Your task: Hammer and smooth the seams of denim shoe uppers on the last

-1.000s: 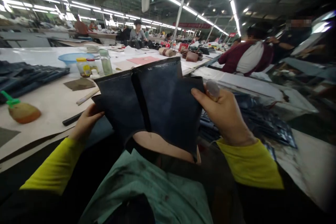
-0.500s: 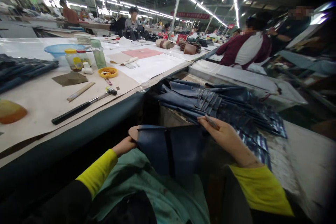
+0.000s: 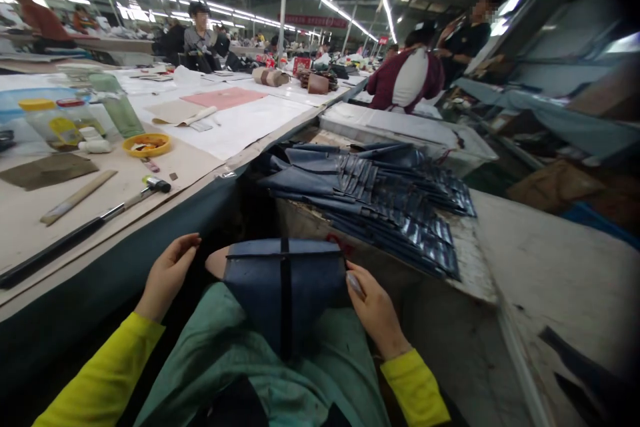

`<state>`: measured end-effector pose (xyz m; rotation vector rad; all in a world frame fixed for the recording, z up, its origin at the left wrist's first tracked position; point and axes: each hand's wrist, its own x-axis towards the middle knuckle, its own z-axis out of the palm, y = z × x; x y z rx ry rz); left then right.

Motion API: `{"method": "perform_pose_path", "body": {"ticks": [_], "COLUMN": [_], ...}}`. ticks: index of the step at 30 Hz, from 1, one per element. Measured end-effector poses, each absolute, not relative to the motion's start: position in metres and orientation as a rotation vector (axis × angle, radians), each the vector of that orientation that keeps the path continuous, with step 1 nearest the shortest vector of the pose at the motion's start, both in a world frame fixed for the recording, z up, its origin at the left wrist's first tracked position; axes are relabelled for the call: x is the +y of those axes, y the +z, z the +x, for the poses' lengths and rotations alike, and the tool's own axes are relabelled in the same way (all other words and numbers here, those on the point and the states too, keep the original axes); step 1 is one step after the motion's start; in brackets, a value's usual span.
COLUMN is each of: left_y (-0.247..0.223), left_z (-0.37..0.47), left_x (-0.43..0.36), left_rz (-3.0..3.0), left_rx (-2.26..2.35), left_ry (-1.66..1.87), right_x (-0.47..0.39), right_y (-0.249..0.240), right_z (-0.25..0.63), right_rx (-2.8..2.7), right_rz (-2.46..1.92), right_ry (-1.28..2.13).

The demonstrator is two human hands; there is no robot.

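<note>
A dark blue leather-like piece point(image 3: 255, 280) with a black strip down its middle lies across my lap, over a green apron point(image 3: 200, 353). At its left end a tan tab point(image 3: 217, 263) sticks out. My right hand point(image 3: 373, 307) grips the piece's right edge between thumb and fingers, and a small greyish thing point(image 3: 355, 285) shows at the thumb. Apart from the piece, to its left, my left hand point(image 3: 170, 273) is raised near the table edge. Its thumb and fingertips are pressed together; whether anything small is between them cannot be seen.
A stack of similar blue pieces point(image 3: 370, 193) rests on a ledge ahead to the right. On the left table point(image 3: 200, 177) lie a hammer point(image 3: 100, 220), a wooden stick point(image 3: 77, 198), a yellow dish point(image 3: 147, 145), jars and a green bottle point(image 3: 117, 107). Other people work farther off.
My left hand has let go of the piece's left end and moved left and up. The piece has come lower onto my lap, with my right hand still on it. The view has swung right.
</note>
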<state>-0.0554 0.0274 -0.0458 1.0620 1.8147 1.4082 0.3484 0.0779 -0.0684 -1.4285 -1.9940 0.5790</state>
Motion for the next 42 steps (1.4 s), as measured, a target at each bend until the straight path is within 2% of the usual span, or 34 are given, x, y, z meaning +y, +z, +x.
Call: {"method": "perform_pose_path", "body": {"ticks": [7,11,15,23,31,36,42], "left_y": [-0.015,-0.015,-0.028,-0.050,-0.020,-0.022,-0.031], "left_z": [0.057,0.115,0.147,0.152,0.167,0.176,0.174], "left_x": [0.050,0.062,0.071,0.067,0.076,0.084,0.083], "left_rz": [1.924,2.314,2.560,2.737,2.641,2.679,2.724], "left_rx": [1.523,1.384,1.452,1.556,1.654,1.599,1.524], "left_ry": [1.024,0.816,0.679,0.639,0.480,0.390,0.341], "right_x": [0.070,0.070,0.065,0.059,0.057,0.063,0.071], "right_y": [-0.085,-0.088,-0.094,-0.086,-0.074,-0.060,-0.048], "right_z": [0.349,0.348,0.345,0.348,0.350,0.352,0.366], "right_rx": [-1.824,-1.784,-1.751,-1.855,-2.112,-2.259,-2.234], "right_rz": [-1.461,-1.412,-1.382,-1.382,-1.391,-1.396,-1.378], "right_ry": [0.676,0.718,0.709,0.659,0.420,0.302,0.475]}}
